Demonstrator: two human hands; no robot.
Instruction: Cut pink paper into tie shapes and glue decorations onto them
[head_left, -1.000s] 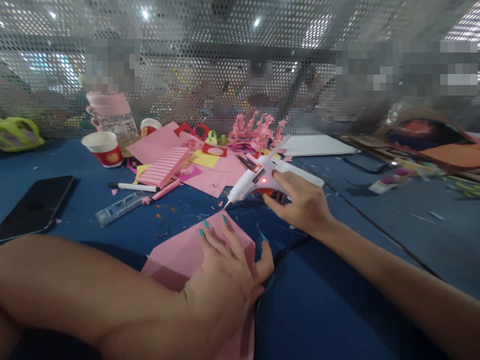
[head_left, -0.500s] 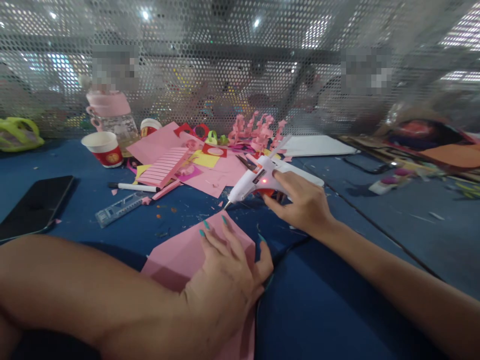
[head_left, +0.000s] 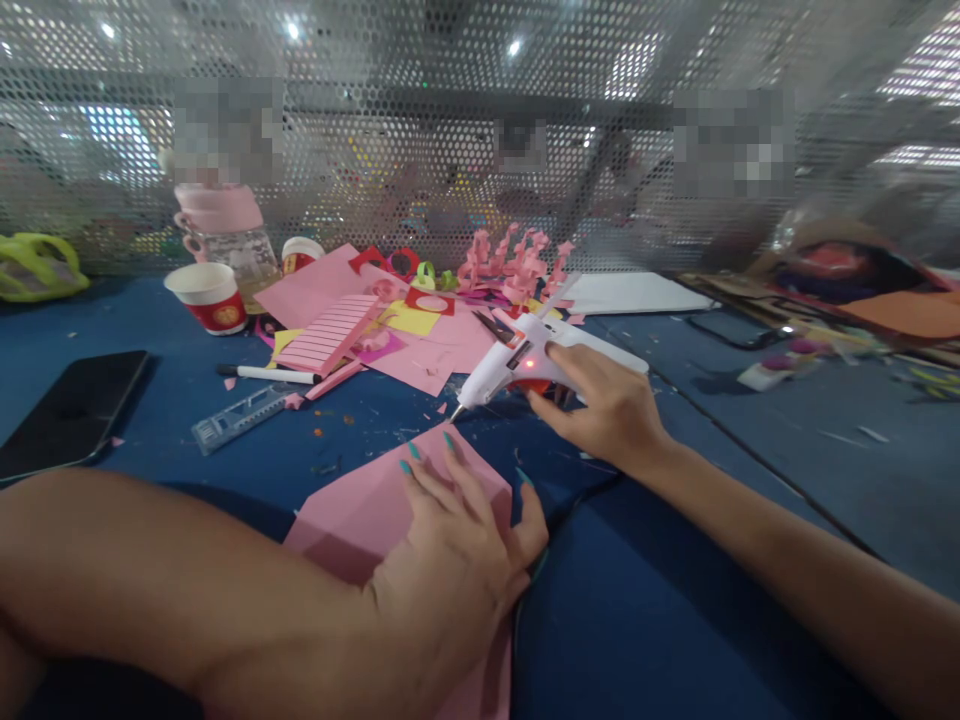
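Observation:
A pink sheet of paper (head_left: 349,515) with cut corners lies on the blue table in front of me. My left hand (head_left: 457,560) rests flat on it, fingers stretched toward its far tip, and hides part of it. In my right hand (head_left: 611,405) is a white hot glue gun (head_left: 487,370) with an orange trigger and a lit red light. Its metal nozzle points down and left at the paper's far tip, touching it or just above. A clear glue stick (head_left: 562,293) pokes out of the gun's back.
Pink paper scraps (head_left: 420,365), a marker (head_left: 277,375), a clear ruler (head_left: 240,415) and a paper cup (head_left: 208,298) lie beyond the sheet. A phone (head_left: 75,410) is at left. A black cable (head_left: 585,495) runs beside the sheet. A perforated metal screen (head_left: 420,130) stands behind.
Almost nothing differs. The glue gun's nozzle stays at the paper's far tip, and both hands hold their places.

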